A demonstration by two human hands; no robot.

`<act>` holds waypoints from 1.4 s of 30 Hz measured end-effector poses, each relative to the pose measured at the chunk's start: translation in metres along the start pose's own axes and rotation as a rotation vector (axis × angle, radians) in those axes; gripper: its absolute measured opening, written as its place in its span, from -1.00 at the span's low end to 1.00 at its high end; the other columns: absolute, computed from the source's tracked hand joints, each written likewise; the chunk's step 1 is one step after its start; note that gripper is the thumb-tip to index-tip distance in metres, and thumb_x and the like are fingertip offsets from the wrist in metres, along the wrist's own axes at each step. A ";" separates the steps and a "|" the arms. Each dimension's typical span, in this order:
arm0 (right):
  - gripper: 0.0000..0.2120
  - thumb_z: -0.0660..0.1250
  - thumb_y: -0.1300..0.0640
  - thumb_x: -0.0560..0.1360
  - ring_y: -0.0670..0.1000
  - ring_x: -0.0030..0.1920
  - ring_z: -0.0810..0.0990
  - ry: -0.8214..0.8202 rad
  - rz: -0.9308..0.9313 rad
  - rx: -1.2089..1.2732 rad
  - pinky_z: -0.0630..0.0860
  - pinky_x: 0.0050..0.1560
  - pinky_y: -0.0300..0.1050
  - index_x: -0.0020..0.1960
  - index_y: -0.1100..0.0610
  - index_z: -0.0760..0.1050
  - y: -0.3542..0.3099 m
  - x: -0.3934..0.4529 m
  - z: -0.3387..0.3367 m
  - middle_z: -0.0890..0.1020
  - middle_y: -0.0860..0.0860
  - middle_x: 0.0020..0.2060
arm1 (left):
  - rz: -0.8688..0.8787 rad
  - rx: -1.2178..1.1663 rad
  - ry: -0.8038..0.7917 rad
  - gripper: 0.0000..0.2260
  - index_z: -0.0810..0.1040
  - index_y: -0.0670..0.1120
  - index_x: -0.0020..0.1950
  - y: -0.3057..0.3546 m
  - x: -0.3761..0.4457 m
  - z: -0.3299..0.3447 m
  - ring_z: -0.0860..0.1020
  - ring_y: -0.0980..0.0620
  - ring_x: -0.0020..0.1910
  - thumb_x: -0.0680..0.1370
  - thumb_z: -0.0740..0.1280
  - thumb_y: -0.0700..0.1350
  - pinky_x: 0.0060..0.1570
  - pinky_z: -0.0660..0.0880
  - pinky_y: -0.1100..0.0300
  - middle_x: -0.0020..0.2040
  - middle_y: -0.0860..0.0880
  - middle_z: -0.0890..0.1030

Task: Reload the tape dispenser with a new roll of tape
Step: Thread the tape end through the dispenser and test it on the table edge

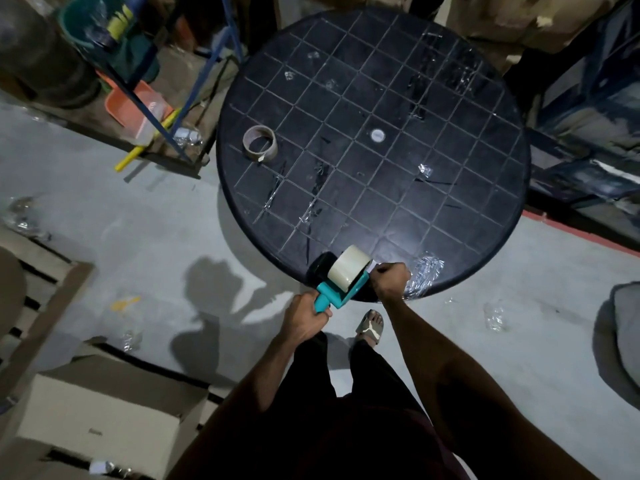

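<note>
The round dark tabotop is replaced here by its proper name: the round, dark tabletop (pixel 450 140) carries a pale grid of lines and scattered scraps of clear film, with a small white cap (pixel 377 135) near its middle. Cardboard boxes (pixel 100 414) stand on the grey floor to the person's left, and blue shelving (pixel 166 95) with an orange tray stands beyond the tabletop's far left edge.

The teal tape dispenser (pixel 341 296) is held at the near edge of the tabletop, just over the rim. A full roll of pale tape (pixel 349 268) sits mounted on it, turned on edge.

The left hand (pixel 304 318) grips the dispenser's handle, fingers curled round it, off the tabletop's edge. The right hand (pixel 391 280) is at the dispenser's front end, fingers curled tight; they appear to pinch the tape's free end, though the tape itself cannot be made out there.

A spent cardboard core (pixel 259 143) with a thin remnant of tape lies flat on the tabletop's left side, well apart from the dispenser. A crumpled patch of clear film (pixel 424 275) lies on the near rim just beside the right hand.
</note>
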State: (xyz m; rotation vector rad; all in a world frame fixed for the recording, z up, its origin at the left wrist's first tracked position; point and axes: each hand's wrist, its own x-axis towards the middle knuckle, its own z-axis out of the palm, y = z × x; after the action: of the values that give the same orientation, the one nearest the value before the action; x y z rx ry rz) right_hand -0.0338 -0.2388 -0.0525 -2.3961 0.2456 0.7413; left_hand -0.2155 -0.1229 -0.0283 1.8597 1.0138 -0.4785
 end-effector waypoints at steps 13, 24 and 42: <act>-0.89 0.54 0.36 0.34 0.02 -0.24 0.67 0.037 -0.087 0.043 0.56 -0.18 -0.24 -0.18 0.21 0.69 0.018 0.018 -0.003 0.67 0.00 -0.32 | 0.041 0.036 -0.003 -0.80 0.56 -0.03 -0.04 -0.006 0.007 0.001 0.59 -0.07 -0.14 0.39 0.41 0.00 -0.06 0.59 0.01 -0.13 -0.01 0.62; -0.71 0.54 0.24 0.41 0.14 0.16 0.47 -0.143 -0.727 -0.600 0.50 0.09 -0.03 0.12 0.07 0.72 0.041 0.022 -0.011 0.57 0.05 0.26 | 0.069 0.013 -0.037 -0.76 0.52 0.01 -0.01 -0.008 0.004 0.002 0.59 -0.06 -0.12 0.38 0.40 0.05 -0.03 0.59 -0.01 -0.11 0.01 0.62; -0.60 0.37 -0.12 0.47 0.18 0.29 0.26 -0.106 -0.691 -1.184 0.29 0.27 0.17 0.27 -0.03 0.58 0.038 0.007 -0.031 0.30 0.12 0.33 | 0.064 0.297 -0.004 -0.56 0.46 -0.20 0.35 -0.048 -0.061 0.003 0.60 -0.31 0.09 0.48 0.36 -0.14 0.03 0.51 -0.04 0.09 -0.25 0.65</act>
State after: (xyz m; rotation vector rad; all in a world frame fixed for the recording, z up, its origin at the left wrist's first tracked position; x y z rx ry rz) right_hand -0.0268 -0.2881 -0.0557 -3.1070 -1.3558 0.7526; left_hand -0.2890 -0.1420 -0.0146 2.1457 0.9158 -0.6206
